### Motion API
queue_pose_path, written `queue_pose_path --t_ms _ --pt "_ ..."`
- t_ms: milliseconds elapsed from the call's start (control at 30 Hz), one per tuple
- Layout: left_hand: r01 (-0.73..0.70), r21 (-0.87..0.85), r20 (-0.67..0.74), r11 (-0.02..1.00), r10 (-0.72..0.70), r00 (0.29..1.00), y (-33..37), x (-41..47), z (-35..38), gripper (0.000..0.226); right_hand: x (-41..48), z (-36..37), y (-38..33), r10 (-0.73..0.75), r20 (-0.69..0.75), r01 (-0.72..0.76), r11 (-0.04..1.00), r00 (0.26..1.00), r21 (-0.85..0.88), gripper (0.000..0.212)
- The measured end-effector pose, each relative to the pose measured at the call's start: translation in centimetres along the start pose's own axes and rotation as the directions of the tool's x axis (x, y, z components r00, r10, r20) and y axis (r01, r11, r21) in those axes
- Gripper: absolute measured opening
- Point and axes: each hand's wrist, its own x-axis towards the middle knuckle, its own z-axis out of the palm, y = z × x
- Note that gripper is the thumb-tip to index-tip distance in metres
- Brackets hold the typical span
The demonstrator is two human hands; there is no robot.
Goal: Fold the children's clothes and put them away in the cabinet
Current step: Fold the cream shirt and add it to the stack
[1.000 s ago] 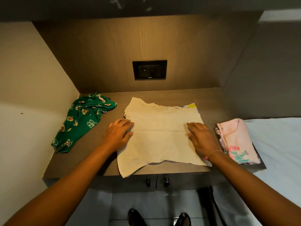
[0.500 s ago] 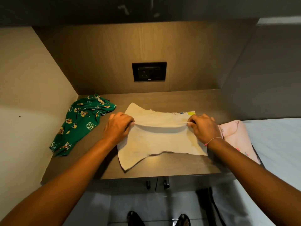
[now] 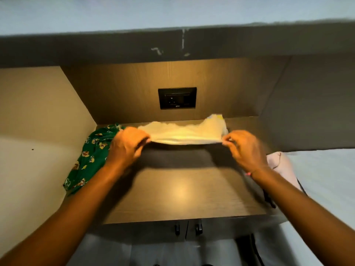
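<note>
Cream garment (image 3: pixel 184 131): soft, thin cloth, held stretched in a flat band between both hands above the rear half of the counter (image 3: pixel 182 192). Its near edge is taut and raised, with a dark shadow on the counter under it. Its far edge is wavy and sits just below the back panel. A small yellow and blue print shows at the far right corner; no writing on it can be read.

Left hand (image 3: pixel 127 145): back of hand up, fingers curled, pinching the left end of the near edge. Right hand (image 3: pixel 245 148): same pose, pinching the right end, with a thin pink band (image 3: pixel 248 173) at the wrist. Both forearms are bare and reach forward from the lower corners. Both hands are slightly blurred.

Green printed garment (image 3: pixel 90 160): crumpled on the left of the counter against the side wall, with small orange and white figures on it; the left hand partly covers it. Pink garment (image 3: pixel 282 164): at the right end of the counter, beside the right wrist, mostly hidden by the arm.

Counter: brown wood-grain laminate with a bright light reflection near its middle. Black socket plate (image 3: pixel 177 98): rectangular, set in the wood-grain back panel; its small marking is too small to read. Two dark door handles (image 3: pixel 177 229) show below the counter's front edge. White bed sheet (image 3: pixel 326 179) lies to the right.
</note>
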Motion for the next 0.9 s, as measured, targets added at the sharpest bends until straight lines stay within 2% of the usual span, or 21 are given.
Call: queue_pose_path --t_ms 133,233,367,433,533,633,800,900 --pt "0.137 -0.019 0.272 0.99 -0.127 0.954 3.2 -9.1 3.0 0.014 -8.4 3.6 0.1 0.091 0.307 -0.077 0.995 0.947 -0.056 0.009" --pt "0.118 -0.039 0.363 0.992 -0.096 0.927 3.5 -12.8 3.9 0.027 -12.1 4.5 0.1 0.062 0.328 -0.043 0.997 0.942 -0.066 0.014" --pt "0.16 -0.037 0.389 0.986 -0.134 0.912 3.7 -11.2 4.7 0.05 -10.5 4.7 -1.3 0.016 0.254 -0.007 0.999 0.967 -0.038 0.039" --pt "0.176 0.016 0.48 0.984 -0.162 0.862 4.3 -9.3 5.9 0.067 -8.3 5.9 -2.3 -0.003 0.356 0.027 0.998 0.934 -0.063 0.054" --pt "0.193 0.167 0.593 0.967 -0.255 0.764 3.9 -8.3 8.0 0.075 -6.4 7.8 -1.7 0.06 0.541 0.059 0.978 0.839 -0.2 0.069" --pt "0.271 0.248 0.574 0.93 -0.367 0.732 3.1 -9.8 8.8 0.079 -7.0 8.1 0.5 0.124 0.564 0.042 0.961 0.816 -0.272 0.071" --pt "0.325 0.273 0.574 0.905 -0.425 0.7 3.4 -10.3 8.8 0.088 -7.7 7.5 1.7 0.177 0.56 -0.013 0.959 0.809 -0.284 0.081" --pt "0.361 0.242 0.513 0.901 -0.434 0.74 2.9 -8.6 8.1 0.081 -6.4 6.8 1.5 0.154 0.496 -0.032 0.969 0.855 -0.246 0.074"
